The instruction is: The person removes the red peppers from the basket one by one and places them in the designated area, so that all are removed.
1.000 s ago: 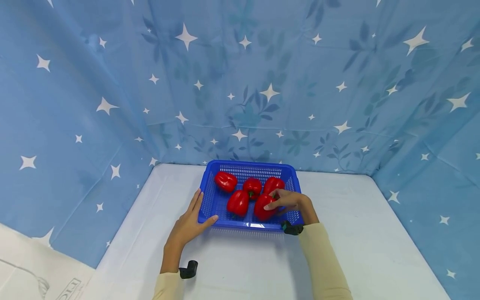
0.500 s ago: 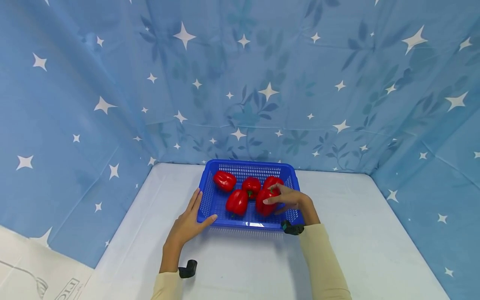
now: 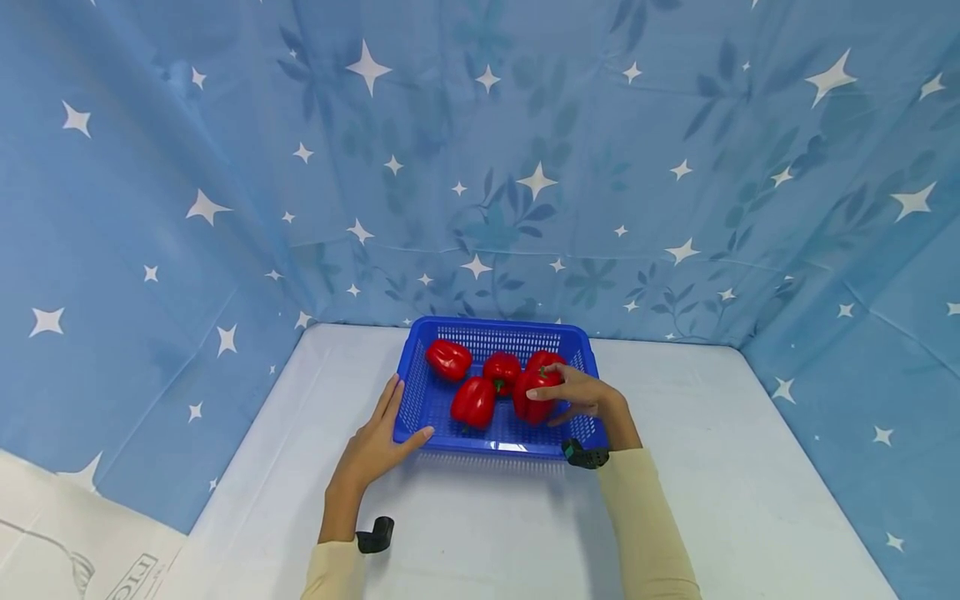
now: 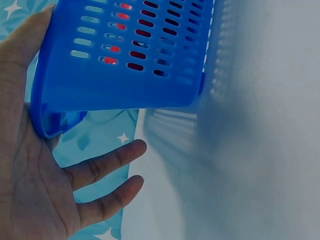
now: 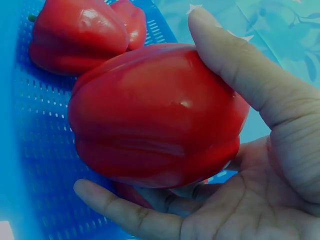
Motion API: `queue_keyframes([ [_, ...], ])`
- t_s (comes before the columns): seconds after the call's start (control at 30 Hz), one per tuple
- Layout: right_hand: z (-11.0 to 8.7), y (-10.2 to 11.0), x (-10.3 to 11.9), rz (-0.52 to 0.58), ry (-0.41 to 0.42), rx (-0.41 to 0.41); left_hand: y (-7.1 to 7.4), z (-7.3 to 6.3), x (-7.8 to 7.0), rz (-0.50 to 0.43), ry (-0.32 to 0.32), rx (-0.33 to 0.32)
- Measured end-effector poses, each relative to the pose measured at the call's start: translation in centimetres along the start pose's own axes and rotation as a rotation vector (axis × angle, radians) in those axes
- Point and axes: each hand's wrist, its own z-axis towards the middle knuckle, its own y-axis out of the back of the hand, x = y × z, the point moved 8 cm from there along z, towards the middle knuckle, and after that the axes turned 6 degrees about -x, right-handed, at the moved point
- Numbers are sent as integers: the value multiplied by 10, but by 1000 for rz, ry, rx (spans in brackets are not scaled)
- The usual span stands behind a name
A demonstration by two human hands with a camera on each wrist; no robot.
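Observation:
My right hand (image 3: 581, 393) grips a glossy red bell pepper (image 3: 534, 398) over the right part of a blue plastic basket (image 3: 480, 447). In the right wrist view, thumb and fingers go round this bell pepper (image 5: 160, 115), its side turned to the camera. My left hand (image 3: 377, 442) rests at the basket's front left corner, fingers fairly straight along the rim and thumb spread over the front edge. From the left wrist, two fingers of the left hand (image 4: 35, 170) stretch out free below the basket corner (image 4: 125, 87).
Other red bell peppers lie in the basket: one at back left (image 3: 448, 360), one in the middle (image 3: 502, 372), one at front (image 3: 473, 403), one partly hidden at back right (image 3: 546, 361). A white-covered table (image 3: 480, 533) carries the basket; blue star-patterned curtains (image 3: 480, 167) stand behind and beside.
The right hand's bell pepper has risen slightly and shifted toward the back of the basket, its stem end tilting. The left hand keeps its place at the corner.

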Motion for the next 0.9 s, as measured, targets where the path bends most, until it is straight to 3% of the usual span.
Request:
queue_keyframes([
  [0.43,-5,-1,4,44,63,21,-1,0,0,5,0,3],
  [0.9,-10,4,10,53,114,-10,-1,1,-2,12,-13,7],
])
